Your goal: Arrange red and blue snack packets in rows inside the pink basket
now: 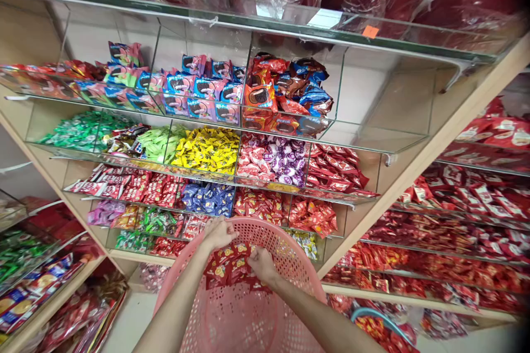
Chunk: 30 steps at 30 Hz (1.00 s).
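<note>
A large pink perforated plastic basket [248, 320] stands in front of me below the shelves. Inside its far part is a cluster of red candy packets [227, 265] printed with small orange-yellow pictures. My left hand [219, 233] is closed at the upper left edge of these packets, close to the basket's far rim. My right hand [261, 265] is also closed, its fingers on the packets' right side. What lies beneath the packets is hidden, and the exact hold of the fingertips does not show clearly.
Glass-fronted shelves ahead carry blue-and-pink cookie packs [194, 87], yellow candies [207, 149], navy packets [208, 198] and red packets [260, 205]. A wooden upright [426, 127] divides them from red-filled shelves on the right. A blue-rimmed basket [379, 314] sits low at right.
</note>
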Tool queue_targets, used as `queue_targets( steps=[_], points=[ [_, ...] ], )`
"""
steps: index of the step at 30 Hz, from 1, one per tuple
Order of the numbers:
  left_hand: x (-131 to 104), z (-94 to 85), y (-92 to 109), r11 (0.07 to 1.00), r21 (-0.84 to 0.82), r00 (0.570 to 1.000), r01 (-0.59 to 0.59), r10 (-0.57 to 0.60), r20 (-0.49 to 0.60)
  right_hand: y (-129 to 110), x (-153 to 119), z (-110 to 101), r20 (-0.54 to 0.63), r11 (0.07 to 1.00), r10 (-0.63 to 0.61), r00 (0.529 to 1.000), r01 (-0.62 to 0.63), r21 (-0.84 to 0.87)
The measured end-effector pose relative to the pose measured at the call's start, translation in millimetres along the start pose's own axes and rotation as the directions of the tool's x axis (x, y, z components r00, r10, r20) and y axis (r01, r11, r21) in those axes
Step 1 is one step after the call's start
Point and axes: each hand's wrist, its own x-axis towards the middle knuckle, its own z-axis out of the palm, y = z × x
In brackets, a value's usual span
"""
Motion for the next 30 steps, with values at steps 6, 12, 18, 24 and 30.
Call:
queue_targets(
  steps=[6, 12, 18, 24, 30],
  points=[
    [-0.4, -2.5, 1.5, 1.000, -0.002, 1.000, -0.002, 0.002, 0.007, -4.4, -8.0, -7.7, -0.054, 0.849, -0.234, 0.971, 0.177, -0.498],
    [0.3, -1.6, 1.4, 1.000, -0.005, 1.000, 0.006, -0.006, 0.012, -18.6, -24.3, -7.0, 0.186, 0.538, -0.552, 0.813, 0.517, -0.666],
    [0.1, -1.5, 2.0, 1.000, -0.011, 1.000, 0.019, -0.019, 0.017, -15.2, -27.2, 11.8, 0.405, 0.239, -0.587, 0.701, 0.628, -0.740],
    [-0.2, -1.3, 2.3, 1.000, -0.010, 1.000, 0.016, -0.016, 0.005, -6.9, -23.8, 22.9, 0.365, 0.227, -0.611, 0.702, 0.597, -0.769],
    [-1.9, -3.0, 3.2, 1.000, -0.015, 1.000, 0.015, -0.015, 0.023, -32.3, -14.0, -7.5, 0.200, 0.331, -0.729, 0.655, 0.592, -0.735]
  ],
)
